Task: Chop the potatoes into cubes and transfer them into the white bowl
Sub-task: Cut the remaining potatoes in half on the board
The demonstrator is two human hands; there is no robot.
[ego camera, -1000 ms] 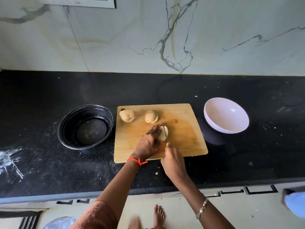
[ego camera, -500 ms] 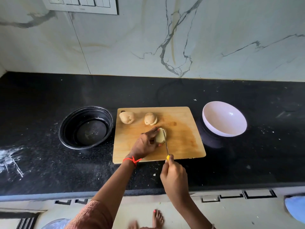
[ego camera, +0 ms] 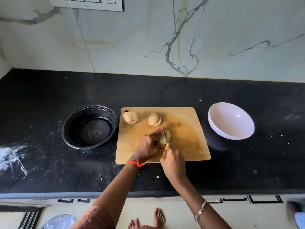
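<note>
Since half a second ago the right hand (ego camera: pixel 173 164) has slid forward over the near edge of the board (ego camera: pixel 186 141), and the knife (ego camera: pixel 164 132) has gone further across the potato piece (ego camera: pixel 168 137). The left hand (ego camera: pixel 147 147) has hardly shifted.

The right hand's fingers are curled round the knife's handle, of which only a yellow tip shows. The thin blade points away from the person, lies across the piece, and its tip reaches just past the piece's far side. The left hand pinches the piece from the left, fingertips right against the blade and thumb at the near end. The piece lies near the middle of the board and shows a pale cut face.

At the board's far edge lie a whole potato (ego camera: pixel 130 117), close to the left corner, and a cut potato (ego camera: pixel 154 119), just beyond the knife tip.

The white bowl (ego camera: pixel 231 123) stands on the black counter (ego camera: pixel 165 91) to the right of the board, apart from it. A black bowl (ego camera: pixel 74 123) stands just left of the board. A red thread (ego camera: pixel 137 163) is tied round the left wrist, and a bracelet (ego camera: pixel 200 210) is on the right forearm.
</note>
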